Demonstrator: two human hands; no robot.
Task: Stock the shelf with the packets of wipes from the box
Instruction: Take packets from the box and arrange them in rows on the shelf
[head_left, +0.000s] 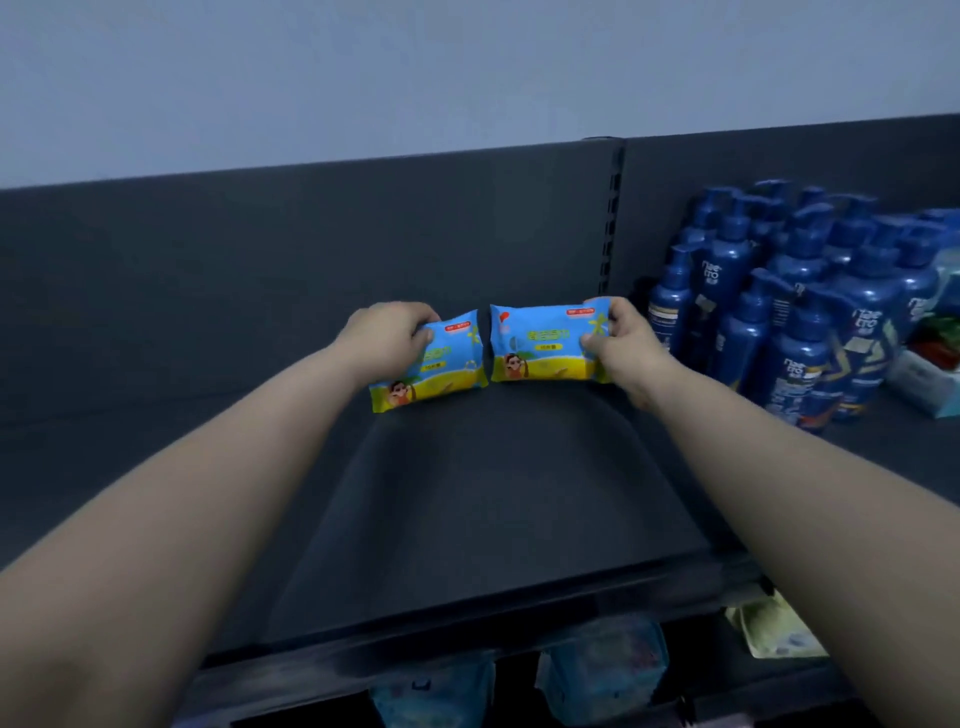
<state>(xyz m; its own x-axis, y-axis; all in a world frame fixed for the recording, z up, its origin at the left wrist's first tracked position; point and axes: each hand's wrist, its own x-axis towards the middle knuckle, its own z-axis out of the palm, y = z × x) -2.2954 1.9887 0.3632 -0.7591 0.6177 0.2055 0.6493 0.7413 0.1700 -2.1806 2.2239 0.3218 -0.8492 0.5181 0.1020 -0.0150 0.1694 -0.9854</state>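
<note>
From the head camera, both arms reach to the middle of the frame. The left hand (387, 332) grips one packet of wipes (431, 364) by its outer end, and the right hand (618, 338) pinches a second packet (543, 338) the same way. The two packets sit side by side, nearly touching, at the back of the dark shelf (493, 493), close to the back panel (311, 249).

This looks like the placing step. Next, both packets need setting square and releasing, then a return to the box for more.

The box is not in view. Blue bottles (795, 312) crowd the right of the frame. Whether the packets already rest on the shelf is hard to tell. The goods on the lower shelf (602, 670) at the bottom edge are blurred, possibly more packets.
</note>
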